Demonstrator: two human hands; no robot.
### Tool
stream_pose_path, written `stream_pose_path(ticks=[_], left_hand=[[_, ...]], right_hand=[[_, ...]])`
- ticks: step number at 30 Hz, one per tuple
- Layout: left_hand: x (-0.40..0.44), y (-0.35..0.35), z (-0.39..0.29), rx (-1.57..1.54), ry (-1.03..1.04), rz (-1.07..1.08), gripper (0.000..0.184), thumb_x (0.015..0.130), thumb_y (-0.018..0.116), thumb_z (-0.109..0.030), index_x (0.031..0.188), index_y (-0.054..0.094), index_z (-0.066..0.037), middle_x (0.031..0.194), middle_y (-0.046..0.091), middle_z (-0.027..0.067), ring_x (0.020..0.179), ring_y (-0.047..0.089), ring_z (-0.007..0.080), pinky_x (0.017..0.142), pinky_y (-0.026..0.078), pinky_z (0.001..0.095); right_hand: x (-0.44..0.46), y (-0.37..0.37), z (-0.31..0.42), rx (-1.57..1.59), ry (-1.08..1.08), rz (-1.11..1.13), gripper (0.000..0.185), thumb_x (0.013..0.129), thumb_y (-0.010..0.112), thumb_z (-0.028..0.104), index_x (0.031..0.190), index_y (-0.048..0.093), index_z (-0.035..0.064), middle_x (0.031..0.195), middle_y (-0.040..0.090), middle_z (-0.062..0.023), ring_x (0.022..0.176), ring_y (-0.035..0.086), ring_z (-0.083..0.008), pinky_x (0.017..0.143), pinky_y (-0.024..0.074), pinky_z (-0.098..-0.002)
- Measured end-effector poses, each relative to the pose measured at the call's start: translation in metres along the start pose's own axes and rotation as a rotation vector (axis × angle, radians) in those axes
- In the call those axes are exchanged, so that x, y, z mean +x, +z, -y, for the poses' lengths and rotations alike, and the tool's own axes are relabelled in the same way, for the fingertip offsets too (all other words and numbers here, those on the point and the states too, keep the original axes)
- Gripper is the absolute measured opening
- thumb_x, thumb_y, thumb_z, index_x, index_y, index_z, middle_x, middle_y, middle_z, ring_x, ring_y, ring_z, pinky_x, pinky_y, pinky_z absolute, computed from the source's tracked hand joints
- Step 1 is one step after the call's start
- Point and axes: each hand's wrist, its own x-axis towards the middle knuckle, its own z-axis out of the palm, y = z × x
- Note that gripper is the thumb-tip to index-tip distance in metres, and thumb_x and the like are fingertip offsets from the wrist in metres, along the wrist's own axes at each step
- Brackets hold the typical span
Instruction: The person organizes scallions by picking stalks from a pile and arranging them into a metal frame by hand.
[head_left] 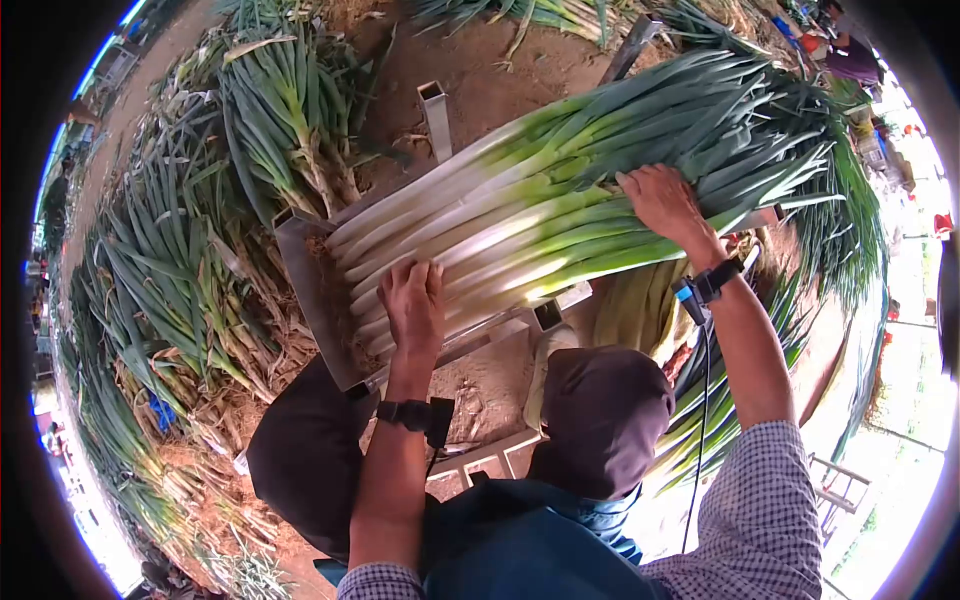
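A row of long green onions [560, 190] lies side by side on a metal rack in front of me, white stems to the left and green leaves to the right. Their root ends meet an upright metal end plate [318, 300]. My left hand [412, 308] rests on the white stems near that plate, fingers slightly bent and apart. Across the leaves at the right lies my right hand [665, 205], palm down, with its fingers loosely extended. Neither hand is wrapped around a stem. The undersides of both palms are hidden.
Heaps of green onions [170, 260] cover the ground at left, and more leaves [835, 200] hang at right. A metal post [436, 120] rises behind the rack. My knees [610, 410] are close below it. A cable [703, 430] runs from my right wrist.
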Motion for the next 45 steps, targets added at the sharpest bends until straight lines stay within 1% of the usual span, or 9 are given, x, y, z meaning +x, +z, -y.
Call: stream_pose_path(ticks=[6,9,12,17,21,24,30,35,45], left_hand=[[-0.021,0.067,0.063,-0.378,-0.203,-0.057,0.013,0.086,0.069,-0.016,0.082,0.063,-0.006,0.09,0.063,0.0131,0.08,0.057,0.0323,0.075,0.046,0.0472],[-0.004,0.034,0.048,0.031,0.145,0.103,0.024,0.094,0.06,-0.014,0.072,0.058,-0.004,0.067,0.054,0.0084,0.063,0.049,0.0211,0.06,0.04,0.0417],[-0.001,0.022,0.022,0.084,0.043,0.098,0.029,0.096,0.061,-0.029,0.085,0.068,-0.004,0.084,0.064,0.0172,0.085,0.058,0.0379,0.078,0.045,0.0495],[0.005,0.03,0.045,0.08,0.038,0.126,0.031,0.097,0.06,-0.03,0.102,0.071,-0.001,0.098,0.068,0.0203,0.097,0.06,0.0405,0.087,0.047,0.0503],[0.003,0.026,0.041,0.105,0.095,0.132,0.033,0.1,0.056,-0.027,0.101,0.069,0.003,0.101,0.065,0.0235,0.095,0.06,0.0409,0.087,0.046,0.0493],[0.01,0.039,0.078,0.1,0.067,0.203,0.032,0.101,0.053,-0.025,0.101,0.068,0.004,0.101,0.063,0.0226,0.096,0.059,0.0398,0.086,0.046,0.0482],[0.006,0.023,0.06,0.067,0.073,0.227,0.03,0.101,0.052,-0.022,0.103,0.065,0.005,0.1,0.061,0.0221,0.094,0.058,0.0385,0.084,0.045,0.0476],[0.003,0.026,0.059,0.068,0.094,0.177,0.031,0.101,0.053,-0.024,0.105,0.066,0.004,0.102,0.061,0.0229,0.096,0.058,0.0392,0.086,0.046,0.0474],[0.008,0.045,0.079,0.104,0.082,0.191,0.031,0.101,0.052,-0.022,0.108,0.066,0.004,0.107,0.061,0.0265,0.099,0.058,0.0429,0.087,0.046,0.0504]], right_hand=[[0.014,0.009,-0.017,0.167,-0.133,-0.044,0.03,0.098,0.05,0.028,0.091,0.068,0.0057,0.087,0.067,-0.0185,0.086,0.064,-0.0381,0.078,0.0503,-0.0492],[-0.029,-0.04,-0.022,0.61,-0.056,-0.319,0.025,0.092,0.063,0.027,0.099,0.069,0.0039,0.09,0.068,-0.0221,0.08,0.065,-0.0393,0.072,0.053,-0.0435],[-0.146,-0.118,-0.026,0.717,0.254,-0.369,0.025,0.094,0.067,0.025,0.109,0.069,0.0055,0.089,0.071,-0.0167,0.078,0.068,-0.0222,0.072,0.0538,-0.034],[-0.463,0.026,-0.113,0.18,0.789,-0.11,0.019,0.093,0.066,0.023,0.087,0.067,0.0045,0.07,0.061,-0.0075,0.063,0.059,-0.0135,0.057,0.047,-0.0311],[-0.589,0.084,0.016,1.017,1.67,-0.303,0.021,0.094,0.065,0.019,0.09,0.071,-0.0002,0.071,0.068,-0.0074,0.051,0.062,-0.011,0.043,0.0517,-0.0265],[-0.569,0.119,0.079,1.258,1.547,-0.165,0.021,0.089,0.072,0.018,0.095,0.072,-0.0014,0.071,0.069,-0.0077,0.054,0.065,-0.0129,0.046,0.0545,-0.0266],[-0.505,0.214,0.12,0.62,1.6,0.332,0.05,0.075,0.078,0.042,0.102,0.069,0.0018,0.09,0.071,-0.0215,0.087,0.07,-0.0351,0.078,0.0564,-0.0437],[-0.533,0.15,0.108,1.339,1.385,-0.076,0.02,0.086,0.071,0.02,0.095,0.068,0.0017,0.077,0.063,-0.0016,0.066,0.058,-0.0106,0.056,0.0454,-0.0277],[-0.512,-0.009,-0.021,1.683,1.025,-0.607,0.033,0.093,0.068,0.018,0.117,0.063,-0.0026,0.109,0.069,-0.011,0.094,0.065,-0.019,0.086,0.0528,-0.0352]])
